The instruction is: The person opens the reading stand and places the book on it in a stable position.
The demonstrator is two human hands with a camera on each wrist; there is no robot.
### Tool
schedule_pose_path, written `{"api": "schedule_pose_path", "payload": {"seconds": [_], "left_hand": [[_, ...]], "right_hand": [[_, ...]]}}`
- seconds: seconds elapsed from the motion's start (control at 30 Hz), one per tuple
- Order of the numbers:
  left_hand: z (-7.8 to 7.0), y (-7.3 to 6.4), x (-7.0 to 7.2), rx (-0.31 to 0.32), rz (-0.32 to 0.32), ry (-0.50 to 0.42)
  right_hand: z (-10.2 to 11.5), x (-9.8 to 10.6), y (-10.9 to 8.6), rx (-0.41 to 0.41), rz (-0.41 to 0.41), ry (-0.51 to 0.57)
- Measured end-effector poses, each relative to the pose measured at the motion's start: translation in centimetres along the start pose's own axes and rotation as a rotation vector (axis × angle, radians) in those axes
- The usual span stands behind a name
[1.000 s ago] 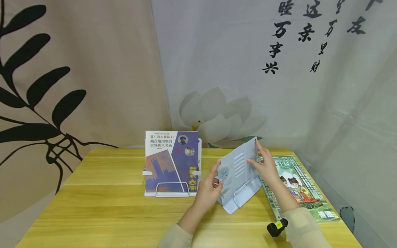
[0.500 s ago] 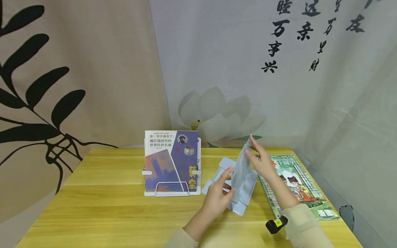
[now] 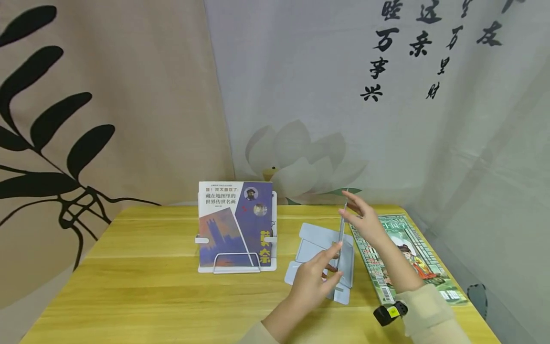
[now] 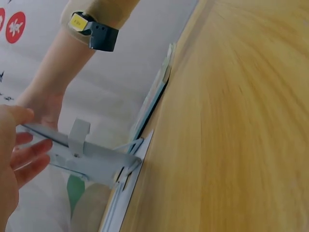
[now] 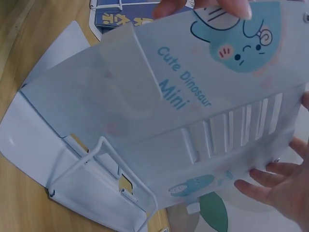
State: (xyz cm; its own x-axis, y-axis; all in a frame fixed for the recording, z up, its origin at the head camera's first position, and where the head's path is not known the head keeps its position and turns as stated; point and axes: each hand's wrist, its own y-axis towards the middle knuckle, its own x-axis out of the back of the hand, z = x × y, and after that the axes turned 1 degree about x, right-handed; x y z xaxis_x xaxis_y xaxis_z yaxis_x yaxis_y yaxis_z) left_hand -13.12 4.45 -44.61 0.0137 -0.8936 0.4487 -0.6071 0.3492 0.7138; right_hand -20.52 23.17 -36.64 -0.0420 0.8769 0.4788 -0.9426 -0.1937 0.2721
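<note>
A pale blue metal book stand (image 3: 318,251) has its flat base on the wooden table and its back panel (image 5: 231,111) raised, seen nearly edge-on in the head view. The panel carries a dinosaur print, slots and the words "Cute Dinosaur Mini". My left hand (image 3: 313,282) holds the panel's near side edge, thumb and fingers on either side of it. Higher up, my right hand (image 3: 365,222) holds the far edge with its thumb and fingertips. A wire page holder (image 5: 104,159) sticks out at the panel's foot. A small clip (image 4: 78,137) shows on its edge.
To the left, a second white stand (image 3: 275,263) bears an upright purple and white book (image 3: 253,217). Green illustrated magazines (image 3: 397,234) lie at the table's right side, under the right forearm. A black wrist camera (image 3: 390,313) sits by the right sleeve. A printed curtain (image 3: 292,71) hangs behind.
The stand's back panel has swung from a leaning angle to nearly edge-on, uncovering the flat base on its left. My left hand has moved rightward with it; the right hand has shifted only slightly.
</note>
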Motion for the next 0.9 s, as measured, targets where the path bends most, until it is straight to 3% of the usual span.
{"api": "schedule_pose_path", "payload": {"seconds": [0.1,0.2,0.33,0.5,0.7,0.9], "left_hand": [[0.3,0.0,0.1,-0.011,0.017,0.025],[0.9,-0.2,0.3,0.004,0.063,0.061],[1.9,-0.8,0.6,0.103,0.153,0.131],[4.2,-1.3,1.0,0.239,0.242,0.151],[6.4,-1.4,1.3,0.313,0.276,0.152],[8.0,-1.7,0.7,0.394,0.305,0.15]], "right_hand": [[0.7,0.1,-0.1,0.007,0.015,0.043],[0.0,0.3,0.0,0.011,0.02,0.084],[-1.9,0.4,0.4,0.028,0.019,0.145],[-2.9,0.7,0.7,0.03,0.023,0.182],[-3.3,1.0,1.0,0.012,0.053,0.187],[-3.8,1.3,1.2,0.019,0.082,0.199]]}}
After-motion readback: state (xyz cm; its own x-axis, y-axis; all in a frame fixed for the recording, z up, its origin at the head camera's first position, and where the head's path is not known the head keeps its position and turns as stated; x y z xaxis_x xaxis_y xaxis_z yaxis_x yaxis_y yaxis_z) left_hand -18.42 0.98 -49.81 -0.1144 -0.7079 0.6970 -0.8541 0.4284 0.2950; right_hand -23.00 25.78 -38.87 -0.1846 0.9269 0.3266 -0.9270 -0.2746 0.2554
